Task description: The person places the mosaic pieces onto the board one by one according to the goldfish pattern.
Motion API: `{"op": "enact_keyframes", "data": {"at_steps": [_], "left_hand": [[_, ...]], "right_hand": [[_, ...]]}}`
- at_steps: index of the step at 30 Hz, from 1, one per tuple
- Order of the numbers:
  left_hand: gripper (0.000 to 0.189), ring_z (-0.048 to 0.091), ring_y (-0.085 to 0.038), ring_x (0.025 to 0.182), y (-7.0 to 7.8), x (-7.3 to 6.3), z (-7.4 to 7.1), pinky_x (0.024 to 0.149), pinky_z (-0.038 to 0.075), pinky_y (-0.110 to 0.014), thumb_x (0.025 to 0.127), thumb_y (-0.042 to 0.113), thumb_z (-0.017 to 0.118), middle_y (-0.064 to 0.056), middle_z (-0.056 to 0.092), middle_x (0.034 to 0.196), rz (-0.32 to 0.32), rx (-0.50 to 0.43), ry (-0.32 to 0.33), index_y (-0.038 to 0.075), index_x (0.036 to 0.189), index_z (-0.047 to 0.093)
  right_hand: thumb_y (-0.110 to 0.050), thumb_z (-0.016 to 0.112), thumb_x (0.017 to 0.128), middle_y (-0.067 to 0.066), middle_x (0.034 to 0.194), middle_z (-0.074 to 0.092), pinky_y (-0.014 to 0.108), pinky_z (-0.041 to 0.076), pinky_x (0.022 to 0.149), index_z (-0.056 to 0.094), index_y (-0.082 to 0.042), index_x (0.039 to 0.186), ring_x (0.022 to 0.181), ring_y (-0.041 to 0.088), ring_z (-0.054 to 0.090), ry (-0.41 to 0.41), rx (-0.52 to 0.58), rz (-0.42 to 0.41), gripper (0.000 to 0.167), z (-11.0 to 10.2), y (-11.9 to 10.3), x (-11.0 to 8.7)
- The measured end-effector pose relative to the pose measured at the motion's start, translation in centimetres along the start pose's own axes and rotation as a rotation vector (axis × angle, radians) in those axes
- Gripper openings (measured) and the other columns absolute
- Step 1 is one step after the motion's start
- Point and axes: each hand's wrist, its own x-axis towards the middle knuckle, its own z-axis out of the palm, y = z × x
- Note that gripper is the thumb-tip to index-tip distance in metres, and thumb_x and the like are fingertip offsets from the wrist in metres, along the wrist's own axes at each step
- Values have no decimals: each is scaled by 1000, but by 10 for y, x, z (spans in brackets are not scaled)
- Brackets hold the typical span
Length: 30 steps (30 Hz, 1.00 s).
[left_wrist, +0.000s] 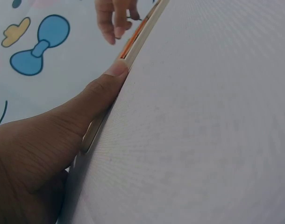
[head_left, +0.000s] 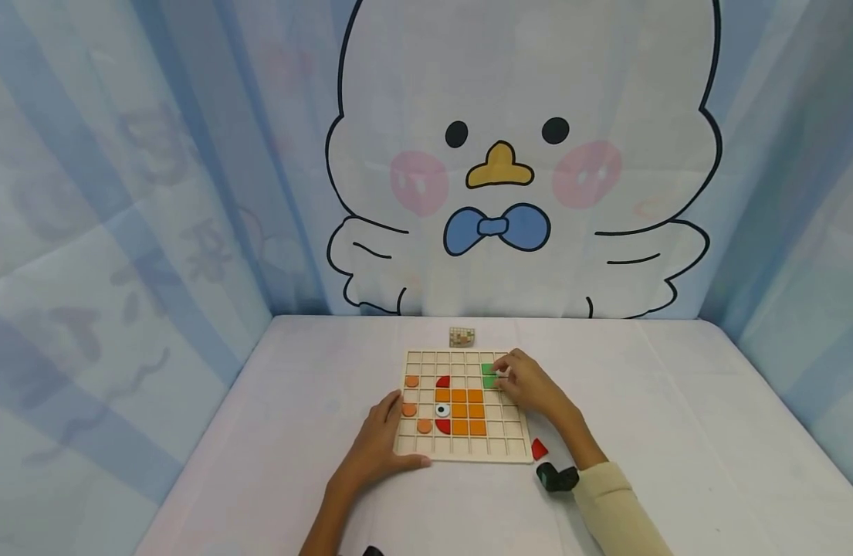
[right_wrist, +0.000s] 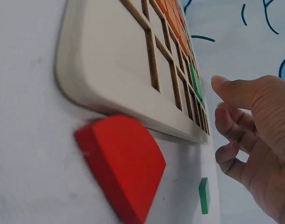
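Observation:
A wooden grid board (head_left: pixel 495 446) lies on the table with flat coloured pieces in its cells. My left hand (head_left: pixel 379 444) grips its near left corner, fingers along the left side and thumb (left_wrist: pixel 98 95) against the front edge. Over the far right part of the board is my right hand (head_left: pixel 530 382), its fingers loosely bent and nothing between them in the right wrist view. Close by its fingertips, two green squares (head_left: pixel 489 382) sit in the grid. Orange squares (head_left: pixel 459 411), red quarter-rounds (head_left: pixel 443 426), orange discs (head_left: pixel 424 426) and an eye disc (head_left: pixel 442 410) fill other cells.
A loose red quarter-round (right_wrist: pixel 126 168) lies by the board's near right corner. A loose green piece (right_wrist: pixel 204 196) lies beside the right edge. Behind the board is a small patterned card (head_left: pixel 462 337). A printed curtain (head_left: pixel 502 278) hangs behind the table.

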Motion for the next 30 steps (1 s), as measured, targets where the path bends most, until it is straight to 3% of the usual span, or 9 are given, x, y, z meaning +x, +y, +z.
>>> {"op": "enact_keyframes", "data": {"at_steps": [7, 14, 19, 30], "left_hand": [[123, 28, -30, 144, -1, 1, 0, 116, 32, -49, 64, 73, 75, -10, 20, 162, -10, 3, -2, 7, 155, 26], [123, 27, -30, 144, -1, 0, 0, 116, 32, -49, 64, 75, 74, -10, 20, 162, -11, 4, 0, 7, 155, 26], [122, 28, -30, 144, 0, 0, 1, 116, 32, -49, 64, 74, 74, -11, 20, 162, -3, 3, 1, 7, 155, 26], [123, 27, -31, 144, 2, 0, -1, 116, 31, -49, 64, 73, 76, -12, 20, 161, -13, -8, 2, 6, 155, 26]], "right_hand": [[-11, 68, 90, 11, 99, 60, 30, 49, 70, 66, -2, 104, 80, 16, 54, 31, -37, 32, 17, -15, 4, -7], [-11, 70, 89, 12, 98, 60, 31, 48, 71, 67, -3, 103, 80, 18, 52, 54, -75, 145, 17, -26, 18, -15], [-15, 72, 87, 13, 99, 59, 32, 47, 71, 68, -4, 103, 80, 19, 52, 54, -97, 219, 20, -32, 29, -24], [-13, 74, 85, 15, 98, 59, 30, 45, 69, 68, -2, 105, 80, 20, 51, 32, -98, 289, 24, -37, 44, -37]]}}
